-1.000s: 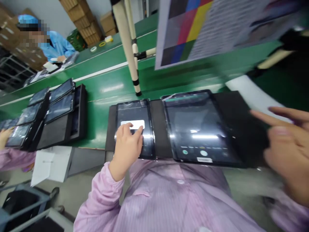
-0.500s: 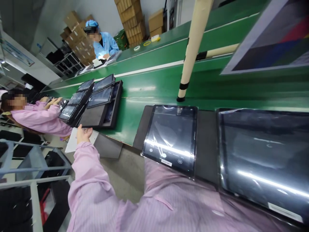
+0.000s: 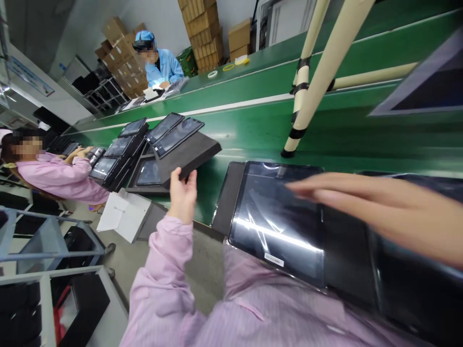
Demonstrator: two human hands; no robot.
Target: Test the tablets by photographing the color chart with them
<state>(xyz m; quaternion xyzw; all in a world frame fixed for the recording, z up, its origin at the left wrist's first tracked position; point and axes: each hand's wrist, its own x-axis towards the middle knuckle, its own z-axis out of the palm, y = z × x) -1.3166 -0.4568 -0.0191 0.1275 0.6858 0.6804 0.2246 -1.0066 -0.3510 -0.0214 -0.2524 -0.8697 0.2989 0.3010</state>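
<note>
My left hand (image 3: 183,197) grips the near edge of a black foam slab (image 3: 191,153), which is raised and tilted. Two tablets lie on the slab's far side, a nearer tablet (image 3: 181,137) and a farther tablet (image 3: 164,127). Beneath the slab, another tablet (image 3: 149,172) shows in a black tray (image 3: 142,189). My right hand (image 3: 383,207), slightly blurred, reaches in from the right with fingers stretched out. Its fingertips are over the right part of a film-wrapped tablet (image 3: 271,212) in front of me; whether they touch it I cannot tell. A further dark tablet is partly hidden behind that forearm.
Beige pipe posts (image 3: 300,115) stand on the green bench (image 3: 242,130). A co-worker in pink (image 3: 61,173) sits at the left, beside trays of tablets (image 3: 121,145). Another person in blue (image 3: 162,65) works across the bench. Metal carts (image 3: 47,274) stand at lower left.
My left hand has moved right and lifted the foam slab, uncovering a tablet beneath. My right hand has come into view over the wrapped tablet, whose screen now looks dark.
</note>
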